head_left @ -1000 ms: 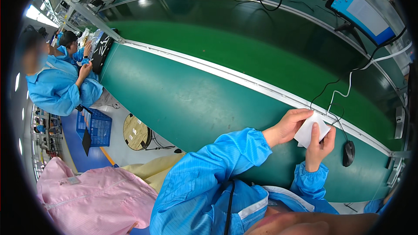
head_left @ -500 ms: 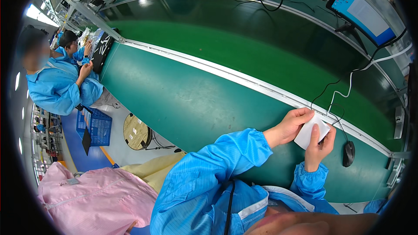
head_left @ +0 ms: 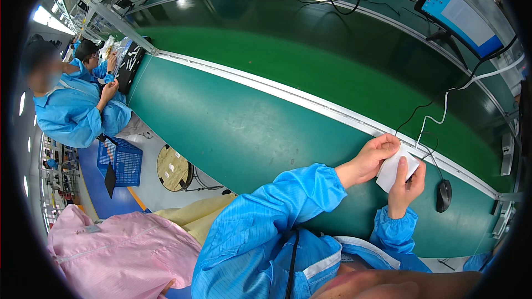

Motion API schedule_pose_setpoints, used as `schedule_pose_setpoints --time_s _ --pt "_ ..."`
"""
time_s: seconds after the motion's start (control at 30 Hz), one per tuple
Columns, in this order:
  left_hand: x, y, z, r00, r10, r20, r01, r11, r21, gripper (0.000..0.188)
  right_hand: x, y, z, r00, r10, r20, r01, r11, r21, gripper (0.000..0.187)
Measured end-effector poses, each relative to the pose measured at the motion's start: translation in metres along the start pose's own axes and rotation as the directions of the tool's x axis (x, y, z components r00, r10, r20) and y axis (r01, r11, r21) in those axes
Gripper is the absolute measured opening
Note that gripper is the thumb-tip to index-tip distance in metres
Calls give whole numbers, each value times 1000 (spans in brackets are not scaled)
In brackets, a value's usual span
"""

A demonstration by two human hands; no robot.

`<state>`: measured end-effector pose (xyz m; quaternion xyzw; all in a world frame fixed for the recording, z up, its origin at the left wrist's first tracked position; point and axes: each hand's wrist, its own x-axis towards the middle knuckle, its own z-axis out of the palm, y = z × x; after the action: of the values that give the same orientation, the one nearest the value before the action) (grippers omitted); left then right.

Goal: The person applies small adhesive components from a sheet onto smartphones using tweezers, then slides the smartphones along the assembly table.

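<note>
A black mouse [head_left: 444, 195] lies on the green table [head_left: 244, 122]. Just to the left of the mouse, two hands hold a white sheet [head_left: 391, 171]. I cannot tell if the sheet touches the table.

The left hand [head_left: 367, 161] is the one farther from the mouse. Its thumb and fingers are pinched together on the top edge of the sheet. The right hand [head_left: 406, 189] is closer to the mouse. Its thumb presses on the front of the sheet, and its fingers bend round behind, so this hand is closed on it too. Some fingertips are hidden, so I cannot see all of that grip. Both arms wear blue sleeves [head_left: 271, 205].

A thin black wire runs up from the mouse to the white rail [head_left: 266, 86] behind it. A white cord [head_left: 446, 105] hangs beyond the mouse too, and farther back is a screen [head_left: 461, 16].

Far to the left of the mouse, on the floor, are a blue basket [head_left: 130, 166] and a round stool [head_left: 172, 169]. Someone in a pink coat [head_left: 124, 249] is also well to its left, and farther off are people in blue coats [head_left: 75, 108].
</note>
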<state>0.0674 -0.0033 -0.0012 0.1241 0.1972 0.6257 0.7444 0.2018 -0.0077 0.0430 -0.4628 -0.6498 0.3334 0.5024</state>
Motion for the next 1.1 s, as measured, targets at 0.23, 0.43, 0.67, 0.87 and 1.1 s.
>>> schedule_pose_setpoints --time_s 0.23,0.43,0.67,0.87,1.1 --pt "2 -3 -3 999 -32 29 33 999 -18 18 0 4 -4 1000 -12 -10 11 999 -40 14" --pt "1 -2 -2 999 -37 14 37 999 -28 20 -3 5 1 999 -19 -38 18 1000 -19 14" --pt "1 -3 -2 998 -59 3 59 997 -45 23 -3 4 1 998 -46 -52 45 999 -22 14" --pt "0 -1 -4 997 -70 29 72 997 -36 21 -3 3 -1 998 -63 -18 62 997 -36 15" --pt "0 -3 -3 998 -64 3 64 996 -56 20 -1 0 1 994 -101 -33 100 994 -41 15"
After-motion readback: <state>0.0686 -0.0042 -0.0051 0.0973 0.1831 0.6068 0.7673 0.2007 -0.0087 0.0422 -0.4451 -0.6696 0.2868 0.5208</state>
